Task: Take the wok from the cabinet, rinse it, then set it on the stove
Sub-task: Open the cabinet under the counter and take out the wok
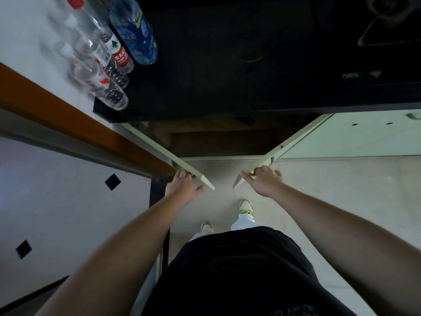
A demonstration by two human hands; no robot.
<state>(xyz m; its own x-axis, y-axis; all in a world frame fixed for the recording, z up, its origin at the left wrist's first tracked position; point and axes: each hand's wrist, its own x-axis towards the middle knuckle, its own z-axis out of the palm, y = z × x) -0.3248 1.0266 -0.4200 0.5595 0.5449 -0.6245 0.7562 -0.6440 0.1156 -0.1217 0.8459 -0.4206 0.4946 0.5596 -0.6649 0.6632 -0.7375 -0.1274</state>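
I look straight down at a low cabinet under a black countertop. Its two pale green doors stand swung out toward me. My left hand (182,185) grips the outer edge of the left door (168,153). My right hand (264,181) holds the outer edge of the right door (284,144). Between the doors the cabinet's inside (216,137) is dark; no wok shows in it. The black stove top (227,53) fills the area above the cabinet, with a burner grate (387,23) at the far right.
Several plastic water bottles (107,55) stand at the stove's left edge on a white counter. An orange-brown counter edge (68,115) runs diagonally at left. My feet (246,208) stand on pale floor tiles below the doors.
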